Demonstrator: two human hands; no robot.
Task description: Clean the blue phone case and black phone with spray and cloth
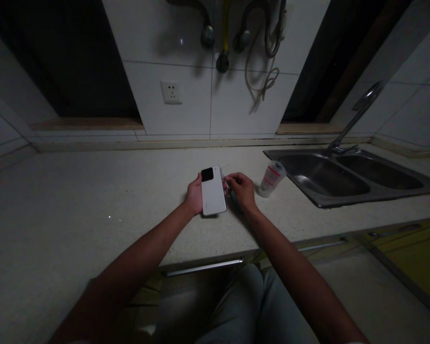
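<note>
Head view, left hand [194, 195] holding white phone [213, 196], right hand [243, 189] pinched narrow beside its edge, broad counter [75, 191] leftward

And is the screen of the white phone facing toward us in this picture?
No, the white phone in the left hand shows its back, with the dark camera block near the top.

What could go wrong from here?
1. The clear plastic cup with red print is close beside the right hand; an outward move might tip it.
2. The flat white phone with a black camera block is held in the left hand over the pale stone-like countertop; a slip could knock it against that surface.
</note>
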